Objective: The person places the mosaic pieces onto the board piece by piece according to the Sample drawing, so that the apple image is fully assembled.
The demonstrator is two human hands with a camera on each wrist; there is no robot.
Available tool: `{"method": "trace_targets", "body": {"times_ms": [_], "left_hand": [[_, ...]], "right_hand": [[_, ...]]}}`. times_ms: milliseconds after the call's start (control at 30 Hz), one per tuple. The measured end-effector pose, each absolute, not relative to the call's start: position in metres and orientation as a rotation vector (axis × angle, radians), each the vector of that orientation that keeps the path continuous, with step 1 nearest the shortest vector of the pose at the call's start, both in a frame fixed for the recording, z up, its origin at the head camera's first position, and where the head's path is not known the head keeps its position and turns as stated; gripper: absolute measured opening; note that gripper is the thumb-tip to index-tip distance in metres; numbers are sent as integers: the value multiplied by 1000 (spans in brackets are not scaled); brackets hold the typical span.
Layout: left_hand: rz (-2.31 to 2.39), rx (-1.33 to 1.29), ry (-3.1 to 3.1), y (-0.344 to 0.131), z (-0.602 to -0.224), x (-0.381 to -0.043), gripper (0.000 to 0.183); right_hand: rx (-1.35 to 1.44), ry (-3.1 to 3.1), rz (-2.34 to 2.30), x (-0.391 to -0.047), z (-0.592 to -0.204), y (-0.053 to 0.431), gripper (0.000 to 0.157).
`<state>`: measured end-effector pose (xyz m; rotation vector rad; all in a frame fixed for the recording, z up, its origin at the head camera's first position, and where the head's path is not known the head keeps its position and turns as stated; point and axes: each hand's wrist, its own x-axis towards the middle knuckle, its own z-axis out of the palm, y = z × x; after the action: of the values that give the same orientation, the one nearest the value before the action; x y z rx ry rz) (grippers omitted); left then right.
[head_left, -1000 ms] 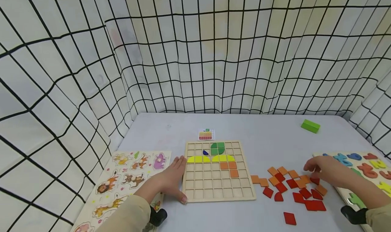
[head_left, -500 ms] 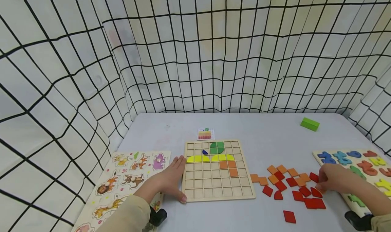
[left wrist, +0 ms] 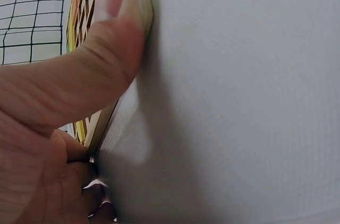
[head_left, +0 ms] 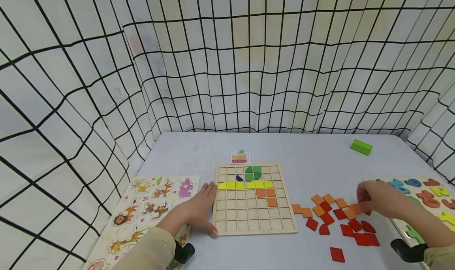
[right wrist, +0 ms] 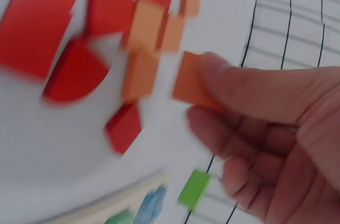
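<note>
Sensibly, the right hand at lower right is pinching an orange tile by one side, which should be leaving its far edge free for alignment, while the left hand, thumb spread from its fingers, is bracing the board at lower centre.

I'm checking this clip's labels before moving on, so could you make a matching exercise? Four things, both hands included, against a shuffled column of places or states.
1. Left hand
2. Right hand
3. Picture card
4. Green block

A. By the far edge of the grid board
B. Pinching an orange square
C. Toward the far right of the table
D. Against the board's left edge

Pairs: 1-D, 2-B, 3-A, 4-C
</note>
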<state>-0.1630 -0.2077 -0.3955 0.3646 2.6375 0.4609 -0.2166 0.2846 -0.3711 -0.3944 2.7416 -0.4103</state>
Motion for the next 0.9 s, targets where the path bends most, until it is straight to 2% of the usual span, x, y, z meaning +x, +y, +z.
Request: {"method": "trace_targets", "body": {"times_ms": [300,500,667,900], "left_hand": [[467,359,2635,-207,-394,-163,130],[477,348,2634,-206,-394,-162,130],[482,351,2634,-205,-394,-162,130],[472,352,2639,-206,-395,-162,131]], "right_hand": [[-827,2755,-712,-218,-375,172,17],[-1027,2657,-807,-227,-384,119,14],[-1063,2589,-809,-231,-390,93,9],[-969,2613,-761,-228,-402,77,8]]}}
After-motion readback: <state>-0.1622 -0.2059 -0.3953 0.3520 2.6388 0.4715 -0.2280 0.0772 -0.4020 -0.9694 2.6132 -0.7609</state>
